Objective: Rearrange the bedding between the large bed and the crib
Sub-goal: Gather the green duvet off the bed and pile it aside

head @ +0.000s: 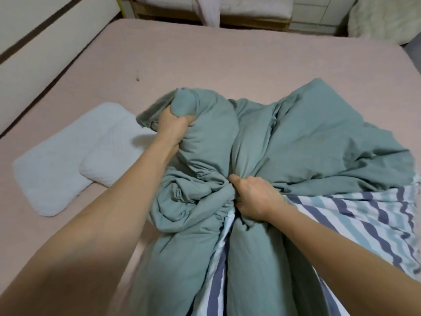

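A bunched green duvet (307, 137) with a blue-and-white striped underside (364, 215) lies across the near half of the large bed's pink sheet (205, 55). My left hand (175, 128) grips a rolled-up corner of the duvet at its far left end. My right hand (255, 197) clutches a gathered fold near the duvet's middle, where the green side meets the stripes. At the far edge of the bed stands the wooden crib (227, 19), with a pale mattress in it.
Two white pillows (68, 163) lie overlapping on the sheet to the left of the duvet. A cream headboard (45, 49) runs along the left side. White fluffy bedding (382, 19) sits at the far right corner.
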